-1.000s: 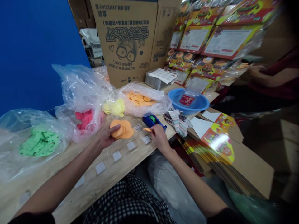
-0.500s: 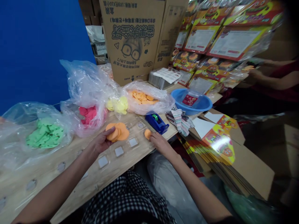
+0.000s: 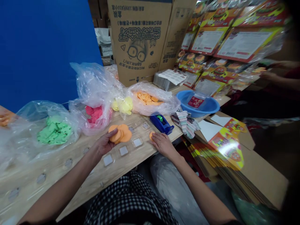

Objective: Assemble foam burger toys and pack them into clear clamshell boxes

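A fanned stack of flat orange discs is pinched in my left hand, held above the clear plastic trays. My right hand has its fingertips on a single orange disc at the right end of the near tray; the fingers partly cover it. To the left of that disc, white square pieces sit in the tray's clear compartments. Behind my hands lie plastic bags of orange pieces, yellow pieces, pink pieces and green pieces.
A blue tape dispenser and striped gloves lie right of the trays. Behind them stands a blue basin. A large cardboard box rises at the back. Flat printed cartons are stacked at right. Another person's arm shows far right.
The whole view has shifted slightly. My right hand's fingers have come further over the orange disc, hiding more of it. My left hand keeps hold of its stack.
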Demonstrator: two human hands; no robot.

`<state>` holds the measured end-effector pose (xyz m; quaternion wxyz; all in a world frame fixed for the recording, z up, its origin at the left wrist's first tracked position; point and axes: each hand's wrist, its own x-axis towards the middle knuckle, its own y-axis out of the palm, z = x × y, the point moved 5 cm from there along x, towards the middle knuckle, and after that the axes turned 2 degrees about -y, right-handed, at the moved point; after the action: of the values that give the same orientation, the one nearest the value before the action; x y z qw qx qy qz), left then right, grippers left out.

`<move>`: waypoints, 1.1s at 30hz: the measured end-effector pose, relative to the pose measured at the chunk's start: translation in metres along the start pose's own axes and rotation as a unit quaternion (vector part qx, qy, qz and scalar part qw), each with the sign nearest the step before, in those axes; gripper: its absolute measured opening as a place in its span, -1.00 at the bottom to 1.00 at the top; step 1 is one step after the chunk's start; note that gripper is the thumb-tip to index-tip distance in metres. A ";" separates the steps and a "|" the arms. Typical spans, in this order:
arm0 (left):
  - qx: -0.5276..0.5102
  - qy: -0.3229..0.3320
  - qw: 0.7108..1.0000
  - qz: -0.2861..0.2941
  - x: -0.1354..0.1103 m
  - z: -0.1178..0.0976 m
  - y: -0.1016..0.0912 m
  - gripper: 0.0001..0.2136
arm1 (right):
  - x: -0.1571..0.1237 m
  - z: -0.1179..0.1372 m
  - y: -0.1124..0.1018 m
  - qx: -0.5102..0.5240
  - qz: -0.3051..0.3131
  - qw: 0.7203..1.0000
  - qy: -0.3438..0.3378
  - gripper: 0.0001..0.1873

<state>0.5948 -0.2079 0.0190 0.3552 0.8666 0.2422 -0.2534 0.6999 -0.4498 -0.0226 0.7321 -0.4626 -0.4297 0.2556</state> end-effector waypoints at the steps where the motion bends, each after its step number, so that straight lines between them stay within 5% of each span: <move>1: -0.001 0.000 1.000 -0.003 0.000 0.001 0.000 -0.77 | 0.002 0.003 -0.003 0.014 -0.018 1.000 0.017 -0.71; 5: -0.005 0.006 1.000 0.027 0.001 0.009 0.003 -0.76 | 0.023 0.028 -0.017 0.160 -0.097 0.975 0.122 -0.73; 9: 0.001 0.037 0.998 0.049 0.002 0.017 0.006 -0.72 | 0.052 0.061 -0.005 0.401 -0.073 0.887 0.217 -0.74; 11: 0.001 0.045 0.998 0.043 0.002 0.020 0.005 -0.70 | 0.060 0.070 0.002 0.448 -0.069 0.858 0.240 -0.76; 15: -0.016 0.052 0.998 0.011 0.002 0.026 -0.003 -0.72 | 0.059 0.075 0.007 0.464 -0.092 0.847 0.242 -0.82; 19: -0.042 0.072 0.997 0.001 0.004 0.030 -0.008 -0.71 | 0.057 0.086 0.002 0.433 -0.080 0.879 0.186 -0.68; 24: -0.045 0.045 0.996 0.065 0.002 0.034 -0.001 -0.70 | 0.060 0.098 -0.011 0.303 -0.121 0.939 0.105 -0.68; 33: -0.133 -0.057 0.972 0.183 -0.003 0.039 0.002 -0.58 | 0.060 0.107 -0.019 0.233 -0.142 0.962 0.002 -0.69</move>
<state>0.5829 -0.2385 -0.0023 0.5209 0.8254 0.0902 -0.1981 0.6370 -0.3629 0.0396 0.8494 -0.2137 -0.4183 0.2409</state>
